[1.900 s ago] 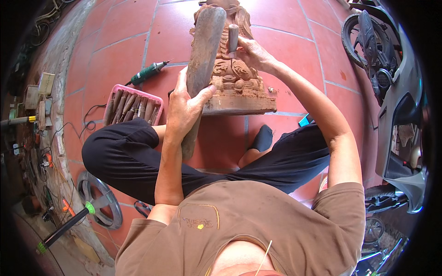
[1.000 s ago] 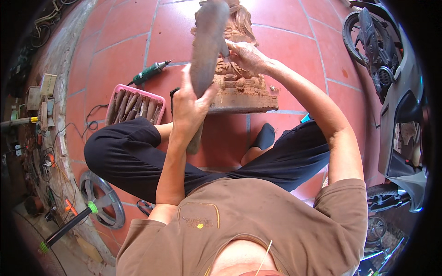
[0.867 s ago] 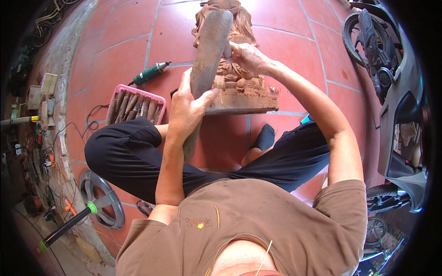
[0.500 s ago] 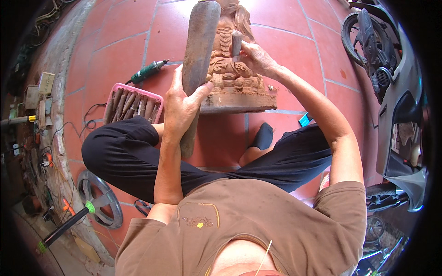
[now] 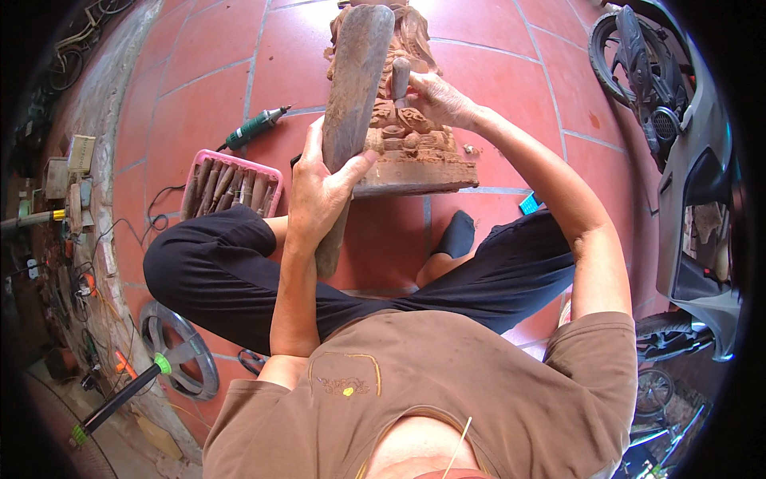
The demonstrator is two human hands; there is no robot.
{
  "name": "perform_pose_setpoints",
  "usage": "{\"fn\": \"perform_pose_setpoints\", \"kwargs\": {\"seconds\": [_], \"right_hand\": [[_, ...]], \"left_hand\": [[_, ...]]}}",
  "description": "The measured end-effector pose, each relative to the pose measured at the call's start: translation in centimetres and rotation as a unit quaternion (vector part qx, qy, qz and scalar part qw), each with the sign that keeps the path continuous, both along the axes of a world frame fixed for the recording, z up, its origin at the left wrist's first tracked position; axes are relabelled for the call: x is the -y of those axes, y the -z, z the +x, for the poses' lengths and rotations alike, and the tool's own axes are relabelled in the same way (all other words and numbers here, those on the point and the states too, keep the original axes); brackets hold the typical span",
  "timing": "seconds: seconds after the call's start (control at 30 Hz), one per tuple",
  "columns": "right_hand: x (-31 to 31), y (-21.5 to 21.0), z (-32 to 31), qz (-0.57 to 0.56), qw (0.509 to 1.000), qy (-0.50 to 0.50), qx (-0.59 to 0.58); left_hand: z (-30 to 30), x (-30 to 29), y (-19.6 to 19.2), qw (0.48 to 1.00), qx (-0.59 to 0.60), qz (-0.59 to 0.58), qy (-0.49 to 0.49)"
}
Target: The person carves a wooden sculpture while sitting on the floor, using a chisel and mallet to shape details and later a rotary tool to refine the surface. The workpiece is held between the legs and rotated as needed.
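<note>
Between my legs and the far edge stands a brown carved wooden sculpture (image 5: 427, 172) with deep relief and a thick flat base. My left hand (image 5: 315, 195) is wrapped round a long flat wooden mallet (image 5: 363, 68), raised upright over the sculpture's left side and hiding part of it. On the carved face, my right hand (image 5: 439, 100) pinches a chisel (image 5: 400, 78) by its grey-brown wooden handle. The chisel stands nearly upright, close beside the mallet. Its lower end meets the carving, but the cutting tip is too small to make out.
Left of the sculpture, a pink tray (image 5: 277, 195) holds several wooden-handled tools (image 5: 227, 185). A green corded rotary tool (image 5: 255, 128) lies beyond it on red floor tiles (image 5: 207, 104). A small blue object (image 5: 528, 204) lies near my right knee; a motorbike (image 5: 686, 191) stands far right.
The mallet has shifted a little to the right, nearer the chisel. The chisel handle has moved slightly left, with my right hand still on it.
</note>
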State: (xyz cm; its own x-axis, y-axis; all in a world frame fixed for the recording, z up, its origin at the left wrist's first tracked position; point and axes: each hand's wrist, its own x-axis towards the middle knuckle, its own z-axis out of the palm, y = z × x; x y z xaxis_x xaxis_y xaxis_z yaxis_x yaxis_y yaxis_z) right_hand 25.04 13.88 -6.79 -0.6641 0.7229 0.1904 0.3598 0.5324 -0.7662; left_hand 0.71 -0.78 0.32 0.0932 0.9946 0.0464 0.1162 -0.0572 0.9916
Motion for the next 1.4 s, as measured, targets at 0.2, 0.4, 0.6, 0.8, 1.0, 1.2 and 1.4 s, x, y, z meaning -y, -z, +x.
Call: {"fn": "perform_pose_setpoints", "kwargs": {"seconds": [0.2, 0.4, 0.6, 0.8, 1.0, 1.2, 1.4], "right_hand": [[-0.5, -0.7, 0.0, 0.036, 0.996, -0.025, 0.077], [0.5, -3.3, -1.2, 0.013, 0.993, -0.030, 0.111], [-0.5, -1.1, -1.0, -0.013, 0.994, -0.016, 0.111], [0.8, -1.2, -1.1, -0.047, 0.993, 0.011, 0.109], [0.8, -0.1, 0.7, -0.053, 0.989, 0.062, 0.120], [0.6, 1.6, 1.2, -0.023, 0.998, 0.061, -0.003], [0.0, 3.4, 0.5, -0.001, 0.999, 0.044, 0.015]], "left_hand": [[0.0, 0.4, -1.3, 1.000, -0.004, -0.029, 0.005], [0.1, -0.1, 1.2, 0.990, -0.142, 0.025, -0.012], [0.4, 0.6, -1.4, 0.998, -0.046, 0.032, -0.033], [-0.2, 0.4, 0.0, 0.991, -0.133, -0.012, 0.001], [-0.3, 0.1, 0.1, 0.998, -0.055, -0.011, -0.018], [0.0, 0.1, 0.1, 1.000, -0.021, -0.007, -0.017], [0.6, 0.2, -0.1, 1.000, -0.005, 0.000, 0.004]]}}
